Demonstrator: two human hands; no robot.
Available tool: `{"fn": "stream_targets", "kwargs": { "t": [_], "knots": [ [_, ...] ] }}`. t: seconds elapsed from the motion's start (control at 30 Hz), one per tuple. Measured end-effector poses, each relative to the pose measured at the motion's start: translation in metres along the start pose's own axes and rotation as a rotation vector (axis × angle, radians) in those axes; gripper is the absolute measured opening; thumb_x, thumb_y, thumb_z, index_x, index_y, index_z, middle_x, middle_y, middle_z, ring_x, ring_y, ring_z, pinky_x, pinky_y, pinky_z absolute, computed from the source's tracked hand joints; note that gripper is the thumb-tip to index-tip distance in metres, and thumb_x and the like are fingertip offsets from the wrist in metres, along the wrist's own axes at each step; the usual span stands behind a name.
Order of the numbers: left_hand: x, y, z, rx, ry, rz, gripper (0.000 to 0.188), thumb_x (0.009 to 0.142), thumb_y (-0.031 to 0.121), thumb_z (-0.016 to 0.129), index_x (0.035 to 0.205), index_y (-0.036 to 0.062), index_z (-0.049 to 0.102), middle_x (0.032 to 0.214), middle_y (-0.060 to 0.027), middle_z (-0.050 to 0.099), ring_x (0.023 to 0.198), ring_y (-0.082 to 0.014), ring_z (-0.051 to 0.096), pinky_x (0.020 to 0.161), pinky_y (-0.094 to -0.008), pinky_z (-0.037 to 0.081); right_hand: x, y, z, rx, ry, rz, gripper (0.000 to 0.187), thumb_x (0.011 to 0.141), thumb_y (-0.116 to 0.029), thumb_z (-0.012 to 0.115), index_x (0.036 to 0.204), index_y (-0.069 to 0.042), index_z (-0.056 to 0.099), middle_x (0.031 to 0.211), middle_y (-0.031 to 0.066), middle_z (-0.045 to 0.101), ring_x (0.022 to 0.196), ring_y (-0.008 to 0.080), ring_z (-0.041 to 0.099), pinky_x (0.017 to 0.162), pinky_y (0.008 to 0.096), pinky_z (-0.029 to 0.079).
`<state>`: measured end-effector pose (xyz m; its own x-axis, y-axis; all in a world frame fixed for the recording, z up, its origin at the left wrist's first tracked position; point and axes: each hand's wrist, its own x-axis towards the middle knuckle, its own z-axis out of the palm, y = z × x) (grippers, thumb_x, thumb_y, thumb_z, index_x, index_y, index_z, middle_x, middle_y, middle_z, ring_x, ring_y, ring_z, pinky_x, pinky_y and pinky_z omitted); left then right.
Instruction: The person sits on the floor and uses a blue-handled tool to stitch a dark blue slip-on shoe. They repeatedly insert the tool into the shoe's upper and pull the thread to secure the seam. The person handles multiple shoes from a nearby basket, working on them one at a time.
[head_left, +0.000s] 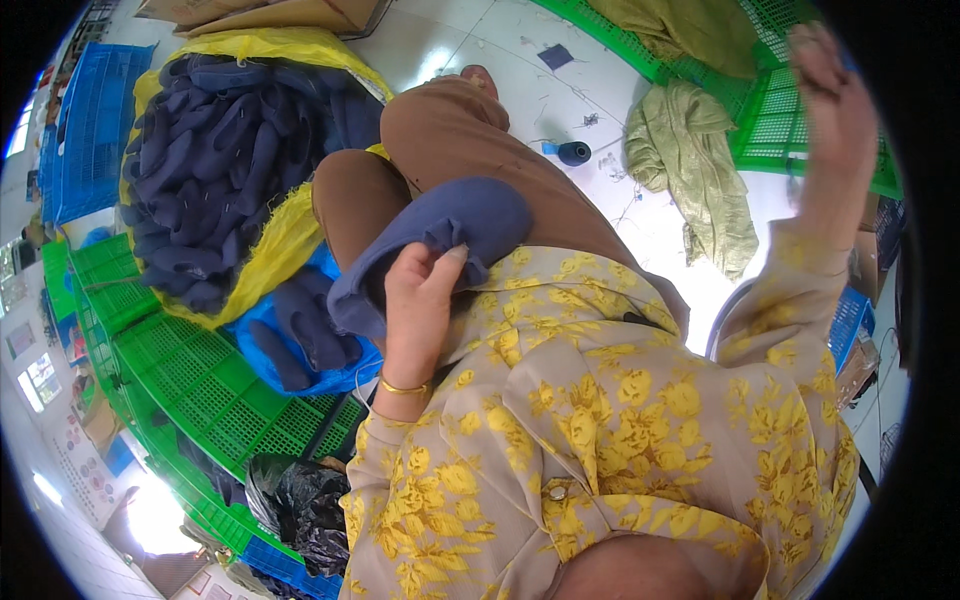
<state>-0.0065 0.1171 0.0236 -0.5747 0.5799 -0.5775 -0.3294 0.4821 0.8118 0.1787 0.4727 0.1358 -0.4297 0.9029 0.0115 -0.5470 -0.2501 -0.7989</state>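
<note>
My left hand (424,285) is closed on a navy fabric slipper (490,215), thumb and fingers pinching a gathered bit of its opening edge. The slipper lies across my lap, over the brown trousers. My right hand (828,90) is raised far out to the right, beside a green plastic crate (770,130). Its fingers are smeared by motion, and I cannot make out whether anything is in them. Left of my knees, a yellow woven sack (270,245) is full of similar navy slippers (215,150). A few more slippers (310,325) lie on a blue bag (262,345) beside it.
Green crates (200,385) stand at the left, with a black plastic bag (300,505) near my left elbow. A dark thread spool (574,153) and a khaki cloth (690,165) lie on the light floor (510,50). Cardboard (270,15) sits at the far side.
</note>
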Motion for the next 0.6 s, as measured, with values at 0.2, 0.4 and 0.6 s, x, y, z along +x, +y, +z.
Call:
{"fn": "stream_targets", "kwargs": {
  "t": [0.2,0.4,0.6],
  "knots": [
    [0.008,-0.010,-0.010,-0.278,-0.137,-0.010,0.006,0.093,0.007,0.063,0.093,0.0014,0.063,0.089,-0.0004,0.064,0.078,-0.0055,0.056,0.071,-0.0203,0.045,-0.113,0.154,0.023,-0.891,-0.556,-0.034,0.021,0.085,-0.003,0.061,0.104,-0.011,0.065,0.086,0.0018,0.067,0.075,0.0138,0.061,0.072,0.0277,0.050],
    [0.007,-0.008,-0.010,-0.325,-0.168,0.014,0.006,0.093,0.005,0.061,0.097,0.0011,0.063,0.090,-0.0013,0.065,0.079,-0.0063,0.058,0.073,-0.0212,0.047,-0.149,0.185,0.033,-1.035,-0.964,0.073,0.044,0.069,0.010,0.057,0.110,-0.004,0.065,0.101,0.0160,0.069,0.090,0.0320,0.067,0.079,0.0374,0.054],
    [0.008,-0.011,-0.010,-0.332,-0.180,0.029,0.005,0.093,0.005,0.061,0.096,0.0013,0.062,0.090,-0.0014,0.065,0.080,-0.0062,0.057,0.074,-0.0210,0.046,-0.147,0.182,0.033,-1.091,-1.002,0.050,0.048,0.064,0.010,0.058,0.109,-0.003,0.066,0.097,0.0164,0.069,0.088,0.0342,0.066,0.076,0.0397,0.054]
  ]
}}
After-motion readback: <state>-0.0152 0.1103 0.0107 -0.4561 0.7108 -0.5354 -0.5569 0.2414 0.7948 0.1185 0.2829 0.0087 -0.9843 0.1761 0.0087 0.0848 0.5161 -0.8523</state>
